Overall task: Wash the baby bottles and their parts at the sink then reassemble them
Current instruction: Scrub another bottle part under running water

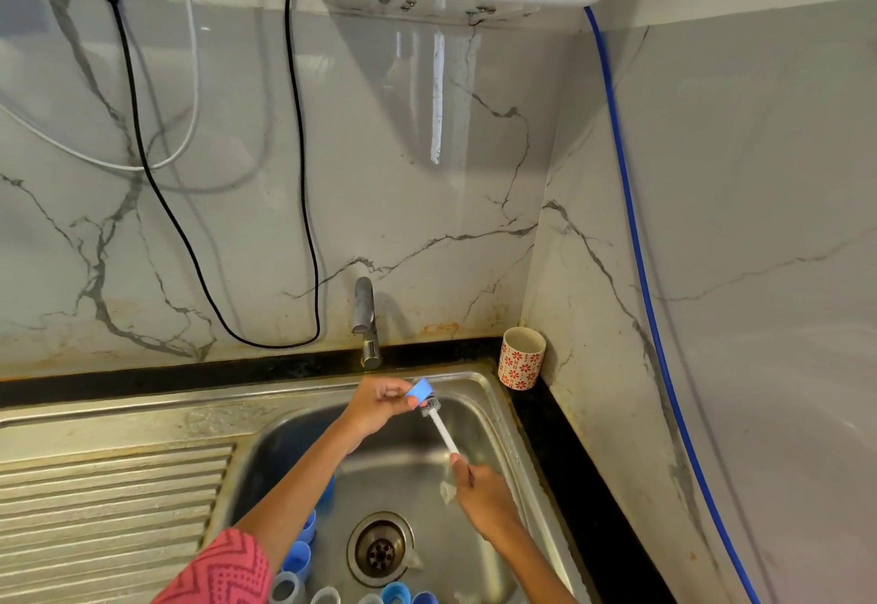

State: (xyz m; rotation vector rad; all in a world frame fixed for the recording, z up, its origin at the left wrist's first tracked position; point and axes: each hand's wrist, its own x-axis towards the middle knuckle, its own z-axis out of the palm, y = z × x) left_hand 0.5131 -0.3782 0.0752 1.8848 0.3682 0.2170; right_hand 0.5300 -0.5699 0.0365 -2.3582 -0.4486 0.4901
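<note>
Sink (479,390) seen from above; blue cap (419,393) is pinched in the left hand (379,406) below the tap (366,319); brush (439,425) is gripped by its handle in the right hand (479,494), bristles touching the cap; more bottle parts (303,561) are lying near the drain (379,549); cup (521,357) is standing on the desk (569,461).

we reach both arms forward; our left hand (379,402) pinches with curled fingers, arm in a pink sleeve (223,570), while our right hand (479,492) grips lower, forearm bare.
</note>
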